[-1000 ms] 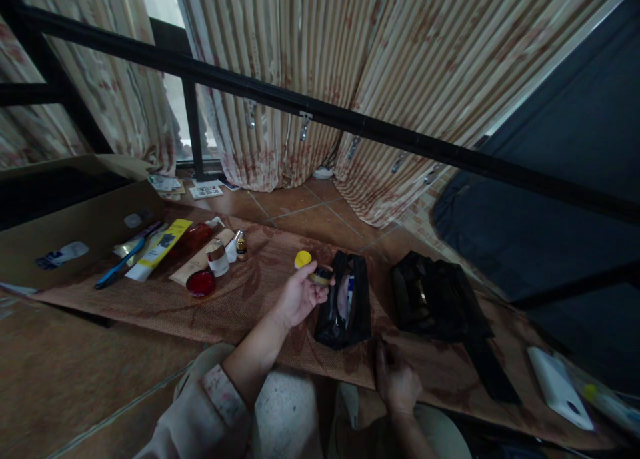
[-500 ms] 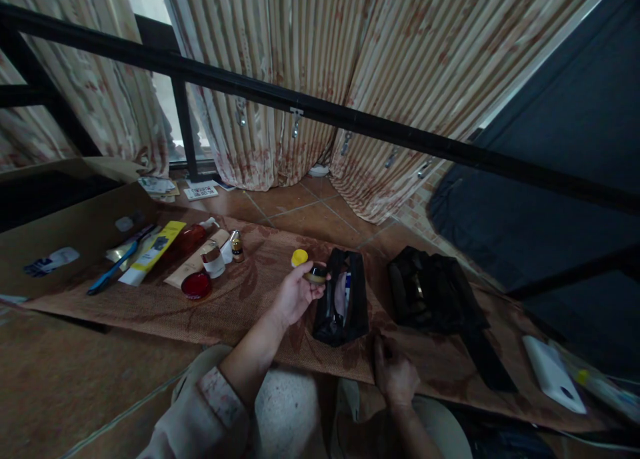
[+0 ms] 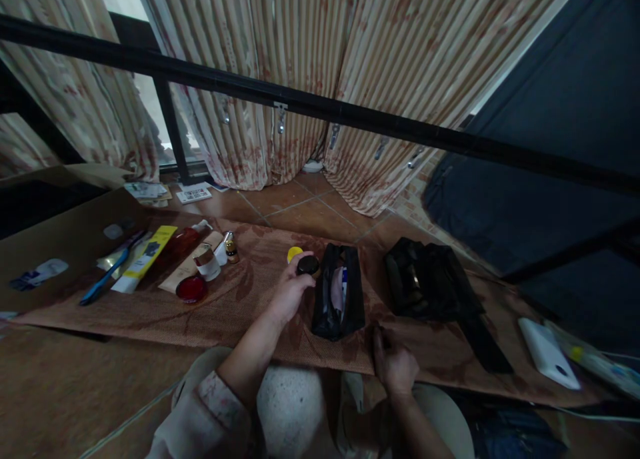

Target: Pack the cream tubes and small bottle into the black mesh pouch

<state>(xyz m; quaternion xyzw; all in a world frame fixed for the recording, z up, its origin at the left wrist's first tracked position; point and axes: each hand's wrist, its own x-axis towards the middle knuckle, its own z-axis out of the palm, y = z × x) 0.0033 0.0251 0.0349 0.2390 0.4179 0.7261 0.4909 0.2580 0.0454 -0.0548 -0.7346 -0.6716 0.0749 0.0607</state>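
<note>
My left hand [image 3: 290, 292] is closed around a small jar with a dark lid [image 3: 307, 266], held just left of an open black pouch [image 3: 354, 306]. Inside the pouch, a pale pinkish item and a blue-and-white one show between the sides. Partly behind my left fingers is a small round yellow item [image 3: 294, 253]. My right hand [image 3: 397, 367] rests at the near edge of the cloth-covered bench, right of the pouch, its fingers curled. Whatever those fingers may hold is hidden.
On the left lie a red round container [image 3: 191, 289], a white jar [image 3: 207, 264], a small gold-and-dark bottle [image 3: 231, 247], a yellow-and-white tube [image 3: 150, 256] and a blue toothbrush [image 3: 107, 277]. A cardboard box [image 3: 75, 239] stands beyond. Rightward are another black bag [image 3: 425, 279] and a white device [image 3: 549, 352].
My left hand has turned the jar so its dark lid faces me, and shifted slightly left and up. My right hand stays at the bench edge. The whole view has moved a little.
</note>
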